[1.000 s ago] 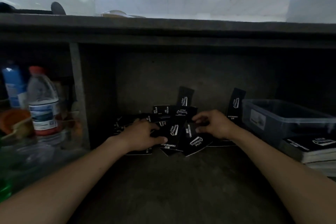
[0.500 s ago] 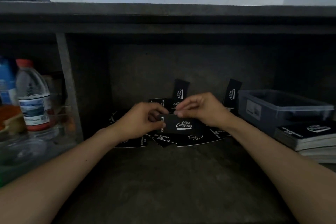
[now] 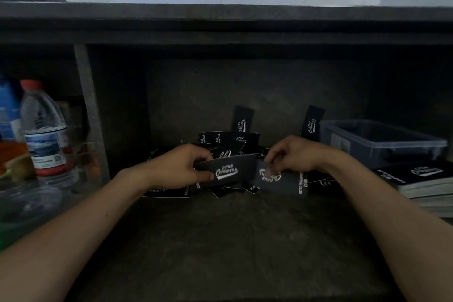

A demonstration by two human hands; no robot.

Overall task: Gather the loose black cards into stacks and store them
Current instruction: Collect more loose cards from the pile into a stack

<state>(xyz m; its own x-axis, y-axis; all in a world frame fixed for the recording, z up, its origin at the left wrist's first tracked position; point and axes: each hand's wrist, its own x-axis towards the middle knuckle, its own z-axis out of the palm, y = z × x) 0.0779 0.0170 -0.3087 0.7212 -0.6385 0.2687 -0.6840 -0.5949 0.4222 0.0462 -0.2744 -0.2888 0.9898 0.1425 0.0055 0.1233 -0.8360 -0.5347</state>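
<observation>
Under a dark shelf (image 3: 220, 29), on the bare dim surface (image 3: 220, 240) of a cubby, a clear plastic bin (image 3: 382, 140) is seen at the right with a squared stack of black cards (image 3: 424, 179) in front of it, and a water bottle (image 3: 44, 130) stands beyond the divider at the left. Against the back wall a scattered heap of loose black cards (image 3: 228, 141) is spread, some propped upright, most lying flat and overlapping. Just above that heap, one card (image 3: 226, 171) is pinched at its left end by the left hand (image 3: 181, 167), thumb on its face; a second card (image 3: 277, 179) is pinched near its upper edge by the right hand (image 3: 294, 154), though blur hides the exact contact. The cards are judged light, thin and fairly stiff, with smooth faces likely to slide over one another. They are best taken by the short edges and squared before being set on a stack.
</observation>
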